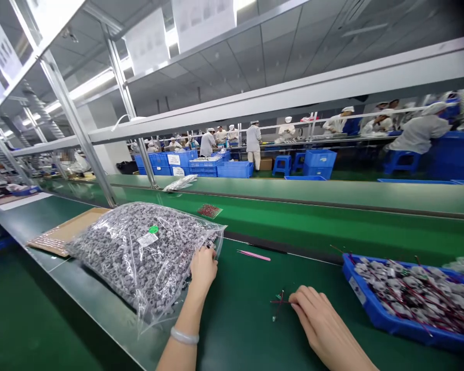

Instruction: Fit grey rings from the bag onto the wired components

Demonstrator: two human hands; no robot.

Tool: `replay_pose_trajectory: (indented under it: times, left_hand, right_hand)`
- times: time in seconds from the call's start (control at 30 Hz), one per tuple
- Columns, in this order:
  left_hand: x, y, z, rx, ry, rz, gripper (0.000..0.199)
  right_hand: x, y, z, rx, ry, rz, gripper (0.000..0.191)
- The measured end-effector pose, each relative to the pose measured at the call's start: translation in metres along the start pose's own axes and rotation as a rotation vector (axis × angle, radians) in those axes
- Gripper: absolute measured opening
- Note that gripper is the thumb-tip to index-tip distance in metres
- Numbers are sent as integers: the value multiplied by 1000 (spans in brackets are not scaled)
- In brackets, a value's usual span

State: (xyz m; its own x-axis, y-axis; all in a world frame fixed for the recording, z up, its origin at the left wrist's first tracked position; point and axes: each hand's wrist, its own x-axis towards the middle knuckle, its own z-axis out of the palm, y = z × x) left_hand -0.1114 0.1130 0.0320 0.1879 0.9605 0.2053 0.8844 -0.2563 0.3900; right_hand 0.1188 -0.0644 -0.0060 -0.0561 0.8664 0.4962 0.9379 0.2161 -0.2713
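Observation:
My left hand (204,269), a pale bangle on its wrist, reaches into the right-hand mouth of a big clear plastic bag (139,252) full of small grey plastic parts. Its fingers are curled among the parts; whatever they grip is hidden. My right hand (319,319) rests low over the green bench, thumb and fingers pinched on the end of a thin dark-red wire (281,302). That wire lies crossed with another, with tiny pieces at the ends. Pink tweezers (257,255) lie on the bench between and beyond my hands.
At the right stands a blue tray (365,304) heaped with grey parts and red wires. A cardboard tray (67,229) sits behind the bag. A small red panel (210,211) lies on the green conveyor belt (294,216). Metal posts (75,129) and a shelf rail rise beyond; people work farther off.

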Motion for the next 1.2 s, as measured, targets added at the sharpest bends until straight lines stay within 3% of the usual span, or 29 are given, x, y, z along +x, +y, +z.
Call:
replay_pose_trajectory:
  times: [0.17, 0.47, 0.63, 0.8, 1.0, 1.2]
  left_hand:
    - [4, -6, 7, -12, -52, 18, 23]
    - [11, -12, 7, 12, 27, 6, 32]
    - [16, -6, 14, 64, 62, 11, 40]
    - [25, -3, 18, 57, 85, 11, 29]
    - [22, -11, 14, -96, 107, 18, 27]
    - [23, -15, 12, -389, 123, -45, 24]
  right_hand:
    - [2, 4, -9, 50, 14, 30, 25]
    - [5, 4, -19, 138, 141, 78, 25]
    - [3, -2, -19, 141, 142, 134, 26]
    - [2, -4, -17, 221, 124, 197, 23]
    - [3, -1, -17, 389, 139, 320, 21]
    - [6, 1, -20, 570, 84, 471, 22]
